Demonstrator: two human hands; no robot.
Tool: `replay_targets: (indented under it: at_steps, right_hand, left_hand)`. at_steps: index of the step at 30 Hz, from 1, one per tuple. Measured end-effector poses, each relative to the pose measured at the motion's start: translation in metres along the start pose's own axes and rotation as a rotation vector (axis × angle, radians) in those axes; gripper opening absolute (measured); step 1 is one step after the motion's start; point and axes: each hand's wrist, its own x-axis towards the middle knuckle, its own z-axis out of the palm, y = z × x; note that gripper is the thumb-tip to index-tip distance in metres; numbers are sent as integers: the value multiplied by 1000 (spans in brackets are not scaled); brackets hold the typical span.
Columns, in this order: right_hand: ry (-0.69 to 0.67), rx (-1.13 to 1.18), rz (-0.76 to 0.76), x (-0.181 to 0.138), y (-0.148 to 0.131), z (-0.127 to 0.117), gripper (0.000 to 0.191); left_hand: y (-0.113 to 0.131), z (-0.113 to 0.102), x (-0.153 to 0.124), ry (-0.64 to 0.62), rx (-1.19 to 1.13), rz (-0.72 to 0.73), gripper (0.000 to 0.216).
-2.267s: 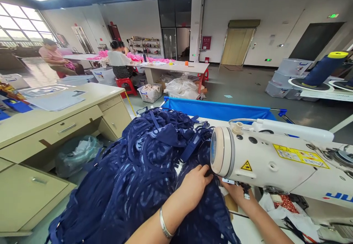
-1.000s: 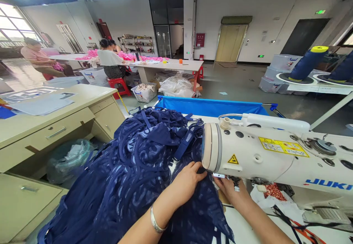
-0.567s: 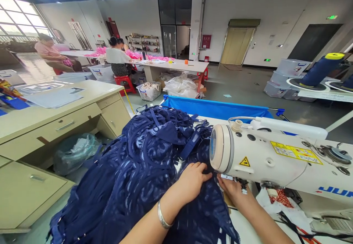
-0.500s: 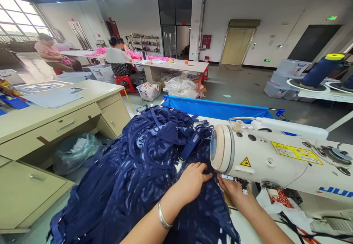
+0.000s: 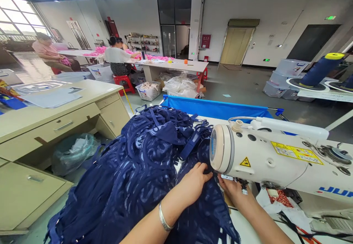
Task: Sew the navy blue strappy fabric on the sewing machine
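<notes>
Left hand (image 5: 194, 183) lies flat, fingers spread, on the navy fabric (image 5: 138, 177) heaped left of the sewing machine (image 5: 264, 159); right hand (image 5: 234, 190) pinches that fabric under the machine head

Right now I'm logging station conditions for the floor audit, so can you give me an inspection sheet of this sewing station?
Surface: white sewing table, mostly covered by cloth.
Job's things: navy lace fabric heaped left of the sewing machine, fed under its head.
Clutter: red patterned scrap and white scraps under the machine arm.
Hands: left hand flat on the fabric, bracelet on the wrist; right hand on the fabric below the needle; its fingers partly hidden.
Cables: dark and orange cords at lower right.
Surroundings: blue bin behind, beige desk left, thread cone right, two people seated at far tables.
</notes>
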Motion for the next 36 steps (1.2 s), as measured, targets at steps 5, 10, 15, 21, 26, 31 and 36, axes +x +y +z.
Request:
replay_targets:
  at_steps: [5,10,15,21,26,31,36]
  right_hand:
    - [-99,-448,-123,-1,-14,-14,54]
    - [-92,-524,-181,2,-17,-25,59]
    - [-45,-319,-144,3,-7,-20,49]
    - [23,-111,-100,-4,0,1,38]
    - [7,-160,-136,-7,-1,2,39]
    - [-67,-254,-122,-2,-1,-4,38]
    - [-84,-271,-114,5,-5,-19,34]
  left_hand:
    - [0,2,0,-9,-17,-13,65]
    - [4,-2,0,-18,-38,-23,63]
    - [8,-5,0,-10,-76,-36,60]
    - [13,-8,1,-12,-88,-70,58]
    - [13,-6,5,-62,-3,-111,60]
    - [15,-7,7,-94,61,-115,64]
    - [20,-14,9,-135,45,-149,62]
